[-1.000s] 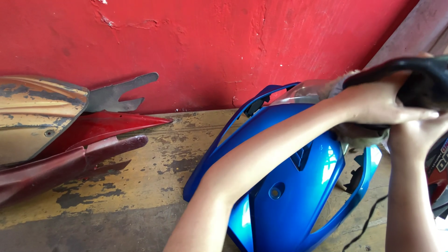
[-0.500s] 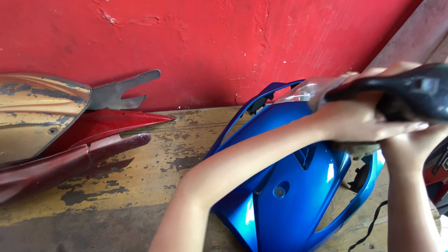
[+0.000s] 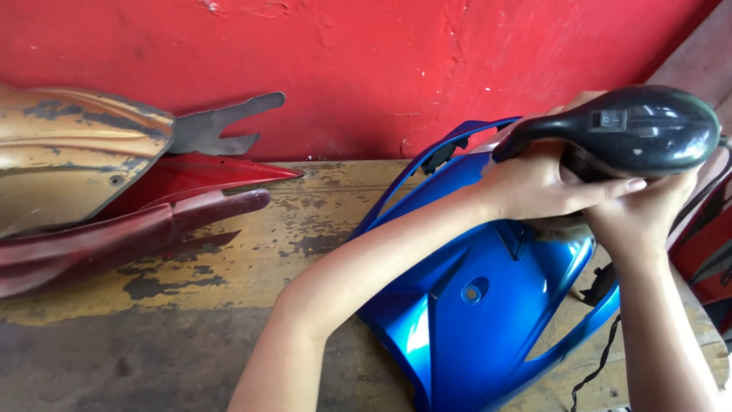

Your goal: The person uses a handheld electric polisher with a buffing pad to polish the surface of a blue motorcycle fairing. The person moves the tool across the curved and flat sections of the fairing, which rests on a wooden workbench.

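A glossy blue motorcycle fairing (image 3: 473, 305) lies on a worn yellow-painted wooden surface (image 3: 252, 267), its top leaning toward the red wall (image 3: 343, 69). Both my hands hold a black hand-held power tool (image 3: 640, 126) with a small switch on its side, pressed against the fairing's upper part. My left hand (image 3: 534, 183) wraps the tool's narrow handle end, the arm crossing over the fairing. My right hand (image 3: 640, 217) grips it from underneath, below the rounded body. A thin black cord (image 3: 602, 362) hangs down at the lower right.
Dark red body panels (image 3: 114, 229) and a scuffed tan panel (image 3: 69, 152) lie at the left against the wall, with a grey metal bracket (image 3: 221, 126) behind them. Another red and black panel (image 3: 713, 252) stands at the right edge.
The black tool has come further into view, shifted left, and its switch side now shows. Both hands kept their grip. The fairing stays in place.
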